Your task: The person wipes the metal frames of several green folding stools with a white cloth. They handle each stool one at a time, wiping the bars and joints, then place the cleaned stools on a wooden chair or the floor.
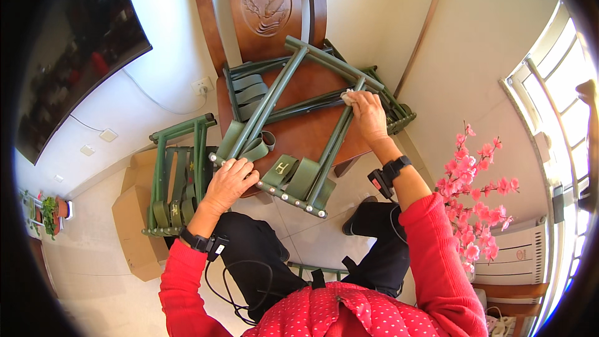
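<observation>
A green metal folding stool [266, 98] with webbing straps [306, 178] is held tilted in front of a wooden chair [299, 142]. My left hand [229, 182] grips its near studded rail, beside a strap. Higher up on the right, my right hand [369, 114] pinches a small whitish cloth or tissue [347, 97] against one of the stool's tubes, just below the far crossbar. Behind it, another green folding stool [248, 89] lies on the chair seat.
At left, green folding stools [180, 178] stand by an open cardboard box [133, 224]. One more stool [398, 114] shows past the chair's right side. Pink artificial blossoms [472, 196] rise at right near a radiator [510, 252]. A television [79, 42] hangs on the left wall.
</observation>
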Available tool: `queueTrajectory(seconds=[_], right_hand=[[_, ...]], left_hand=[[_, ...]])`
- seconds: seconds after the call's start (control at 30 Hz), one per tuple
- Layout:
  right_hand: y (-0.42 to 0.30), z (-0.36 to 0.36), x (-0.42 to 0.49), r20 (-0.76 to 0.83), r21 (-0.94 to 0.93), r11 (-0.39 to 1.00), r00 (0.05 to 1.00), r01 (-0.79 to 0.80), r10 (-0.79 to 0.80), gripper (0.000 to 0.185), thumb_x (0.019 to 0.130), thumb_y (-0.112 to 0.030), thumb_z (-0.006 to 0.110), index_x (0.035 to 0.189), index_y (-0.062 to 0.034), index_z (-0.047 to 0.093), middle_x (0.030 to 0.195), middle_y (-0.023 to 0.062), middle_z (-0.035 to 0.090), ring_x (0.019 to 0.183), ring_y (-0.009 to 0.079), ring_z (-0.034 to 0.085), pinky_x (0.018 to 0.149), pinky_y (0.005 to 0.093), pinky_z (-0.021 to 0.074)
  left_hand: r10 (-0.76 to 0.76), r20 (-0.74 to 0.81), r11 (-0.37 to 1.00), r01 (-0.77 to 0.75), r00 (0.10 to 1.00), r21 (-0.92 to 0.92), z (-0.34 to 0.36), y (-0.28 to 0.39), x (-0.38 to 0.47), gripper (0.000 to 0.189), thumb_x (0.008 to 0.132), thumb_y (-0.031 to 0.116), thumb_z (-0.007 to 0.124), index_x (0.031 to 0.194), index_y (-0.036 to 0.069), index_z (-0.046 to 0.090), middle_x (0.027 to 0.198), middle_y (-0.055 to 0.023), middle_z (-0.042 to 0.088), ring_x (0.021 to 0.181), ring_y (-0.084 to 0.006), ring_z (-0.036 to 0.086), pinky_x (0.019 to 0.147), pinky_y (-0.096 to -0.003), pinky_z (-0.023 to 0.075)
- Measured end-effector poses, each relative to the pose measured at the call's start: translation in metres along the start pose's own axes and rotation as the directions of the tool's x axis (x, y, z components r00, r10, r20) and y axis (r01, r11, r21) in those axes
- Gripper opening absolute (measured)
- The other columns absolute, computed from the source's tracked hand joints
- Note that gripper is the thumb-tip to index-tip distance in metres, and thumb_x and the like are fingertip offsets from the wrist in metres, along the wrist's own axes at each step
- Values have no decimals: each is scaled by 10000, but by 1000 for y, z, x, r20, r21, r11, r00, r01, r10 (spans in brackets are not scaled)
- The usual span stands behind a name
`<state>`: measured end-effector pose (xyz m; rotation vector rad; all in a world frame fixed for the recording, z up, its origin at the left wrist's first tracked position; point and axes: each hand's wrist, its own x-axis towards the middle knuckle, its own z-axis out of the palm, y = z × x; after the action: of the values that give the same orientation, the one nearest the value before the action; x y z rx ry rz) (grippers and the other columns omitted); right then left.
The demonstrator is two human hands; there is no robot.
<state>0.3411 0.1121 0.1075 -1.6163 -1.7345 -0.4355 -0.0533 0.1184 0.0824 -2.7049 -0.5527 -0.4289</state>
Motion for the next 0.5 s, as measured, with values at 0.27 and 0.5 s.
queueTrajectory(seconds=[0.27,0.5], right_hand=[[-17,15,-25,-36,36,996,996,-77,78,271,825,-19,629,1063,-124,708,1104,46,650,958,311,569,876,397,493],[-18,16,-24,-10,52,992,993,-114,115,269,827,-8,622,1055,-122,707,1137,26,642,968,311,562,881,395,487]], left_hand=[[-285,30,828,262,958,-496,-18,19,2,388,708,46,660,1086,76,581,1384,-129,490,1384,-352,368,1184,-495,238],[-957,219,-175,224,190,-959,13,54,18,976,802,109,757,1512,-66,110,1572,-258,160,1465,-336,203,1196,-393,172]])
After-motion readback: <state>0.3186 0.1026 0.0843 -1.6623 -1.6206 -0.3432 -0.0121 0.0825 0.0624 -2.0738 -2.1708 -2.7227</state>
